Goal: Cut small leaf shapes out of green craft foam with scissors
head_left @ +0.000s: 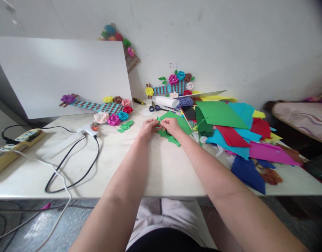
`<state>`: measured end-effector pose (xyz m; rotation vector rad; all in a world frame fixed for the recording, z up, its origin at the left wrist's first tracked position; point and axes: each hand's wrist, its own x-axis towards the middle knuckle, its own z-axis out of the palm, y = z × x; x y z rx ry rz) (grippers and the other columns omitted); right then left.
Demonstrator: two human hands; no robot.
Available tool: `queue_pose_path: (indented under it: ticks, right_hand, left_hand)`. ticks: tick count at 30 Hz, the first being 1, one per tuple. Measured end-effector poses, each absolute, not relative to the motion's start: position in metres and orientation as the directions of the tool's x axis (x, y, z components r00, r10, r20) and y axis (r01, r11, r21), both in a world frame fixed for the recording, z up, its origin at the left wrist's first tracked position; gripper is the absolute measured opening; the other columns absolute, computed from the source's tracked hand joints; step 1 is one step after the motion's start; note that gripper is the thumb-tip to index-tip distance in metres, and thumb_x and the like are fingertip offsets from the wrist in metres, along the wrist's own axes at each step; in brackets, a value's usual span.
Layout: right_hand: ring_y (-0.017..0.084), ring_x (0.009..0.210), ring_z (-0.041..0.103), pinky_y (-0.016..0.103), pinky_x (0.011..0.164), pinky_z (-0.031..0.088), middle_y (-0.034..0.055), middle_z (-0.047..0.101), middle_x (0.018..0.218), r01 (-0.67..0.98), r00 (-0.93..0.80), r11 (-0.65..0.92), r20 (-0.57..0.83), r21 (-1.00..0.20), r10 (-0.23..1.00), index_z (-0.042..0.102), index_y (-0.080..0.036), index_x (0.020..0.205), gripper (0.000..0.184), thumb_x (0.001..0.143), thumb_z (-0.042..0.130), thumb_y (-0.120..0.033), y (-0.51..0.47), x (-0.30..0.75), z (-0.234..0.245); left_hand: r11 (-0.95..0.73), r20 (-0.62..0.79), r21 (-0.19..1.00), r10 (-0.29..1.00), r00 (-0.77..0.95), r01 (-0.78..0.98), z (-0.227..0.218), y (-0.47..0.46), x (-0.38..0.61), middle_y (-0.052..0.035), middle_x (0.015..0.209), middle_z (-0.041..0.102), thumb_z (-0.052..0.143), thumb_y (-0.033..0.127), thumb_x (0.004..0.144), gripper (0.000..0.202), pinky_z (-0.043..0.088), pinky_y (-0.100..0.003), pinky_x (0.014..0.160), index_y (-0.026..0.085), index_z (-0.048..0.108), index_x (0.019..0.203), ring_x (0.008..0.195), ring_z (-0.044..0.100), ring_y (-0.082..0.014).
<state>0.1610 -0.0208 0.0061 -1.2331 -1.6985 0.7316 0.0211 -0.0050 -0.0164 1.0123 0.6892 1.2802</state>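
My left hand and my right hand meet at the middle of the white table. Both pinch a small green foam piece between their fingertips. Under the hands lies a larger green foam sheet with cut-out edges. Several cut green leaves lie just left of my left hand. A woven strip with paper flowers rests beyond the leaves.
A pile of coloured foam sheets covers the table's right side. Blue-handled scissors, a yellow cutter and a white roll lie behind the hands. A glue gun with black cable sits left. A white board leans on the wall.
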Motion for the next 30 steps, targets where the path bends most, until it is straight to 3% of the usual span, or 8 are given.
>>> queue_pose_path:
  ticks: [4, 7, 14, 20, 24, 30]
  right_hand:
    - [0.008, 0.044, 0.047, 0.018, 0.043, 0.033, -0.0014, 0.059, 0.055, 0.266, -0.098, 0.199, 0.179, -0.943, 0.979, 0.056, -0.016, 0.060, 0.019, 0.077, 0.053, -0.022, -0.025, 0.157, 0.008]
    - [0.008, 0.044, 0.048, 0.018, 0.039, 0.029, -0.0005, 0.061, 0.059, 0.201, -0.110, 0.172, 0.152, -0.964, 0.982, 0.055, -0.016, 0.062, 0.018, 0.079, 0.052, -0.021, -0.026, 0.153, 0.007]
    - [0.007, 0.041, 0.042, 0.019, 0.044, 0.035, -0.0044, 0.050, 0.049, 0.272, -0.098, 0.308, 0.292, -0.912, 0.951, 0.051, -0.017, 0.056, 0.022, 0.078, 0.052, -0.021, -0.013, 0.151, -0.004]
    - [0.008, 0.046, 0.044, 0.021, 0.048, 0.037, -0.0037, 0.052, 0.051, 0.331, -0.130, 0.428, 0.409, -0.841, 0.903, 0.051, -0.018, 0.053, 0.024, 0.075, 0.056, -0.024, -0.006, 0.152, -0.012]
    - [0.008, 0.046, 0.044, 0.019, 0.044, 0.033, -0.0040, 0.053, 0.051, 0.225, -0.095, 0.337, 0.323, -0.914, 0.941, 0.053, -0.017, 0.057, 0.018, 0.074, 0.058, -0.023, -0.013, 0.150, -0.007]
    - [0.006, 0.041, 0.039, 0.018, 0.038, 0.026, -0.0058, 0.047, 0.046, 0.062, -0.057, 0.209, 0.206, -0.976, 0.977, 0.054, -0.016, 0.058, 0.017, 0.069, 0.063, -0.025, -0.022, 0.149, 0.000]
  left_hand:
    - [-0.042, 0.152, 0.895, 0.965, 0.214, -0.445, -0.016, -0.006, 0.021, -0.0001, 0.065, 0.062, 0.075, 0.023, 0.056, 0.026, 0.050, -0.029, 0.063, 0.014, 0.056, 0.071, 0.058, 0.060, -0.0126]
    - [-0.043, 0.152, 0.891, 0.966, 0.207, -0.451, -0.014, -0.009, 0.022, 0.0009, 0.063, 0.061, 0.076, 0.024, 0.056, 0.028, 0.050, -0.028, 0.062, 0.014, 0.055, 0.071, 0.056, 0.058, -0.0112]
    - [-0.048, 0.143, 0.890, 0.974, 0.177, -0.453, -0.013, -0.009, 0.023, 0.0013, 0.062, 0.059, 0.081, 0.031, 0.052, 0.036, 0.049, -0.025, 0.060, 0.015, 0.051, 0.063, 0.057, 0.057, -0.0097]
    - [-0.105, 0.184, 0.874, 0.975, 0.123, -0.474, -0.012, -0.011, 0.025, 0.0012, 0.059, 0.060, 0.081, 0.031, 0.048, 0.039, 0.046, -0.023, 0.056, 0.016, 0.046, 0.055, 0.055, 0.055, -0.0094]
    - [-0.123, 0.198, 0.864, 0.975, 0.105, -0.489, -0.011, -0.012, 0.024, -0.0050, 0.074, 0.068, 0.080, 0.028, 0.049, 0.036, 0.046, -0.024, 0.060, 0.015, 0.048, 0.057, 0.068, 0.062, -0.0139]
    - [-0.101, 0.156, 0.858, 0.985, 0.069, -0.504, -0.011, -0.011, 0.025, -0.0053, 0.073, 0.068, 0.080, 0.028, 0.050, 0.033, 0.047, -0.025, 0.062, 0.015, 0.051, 0.058, 0.067, 0.062, -0.0145]
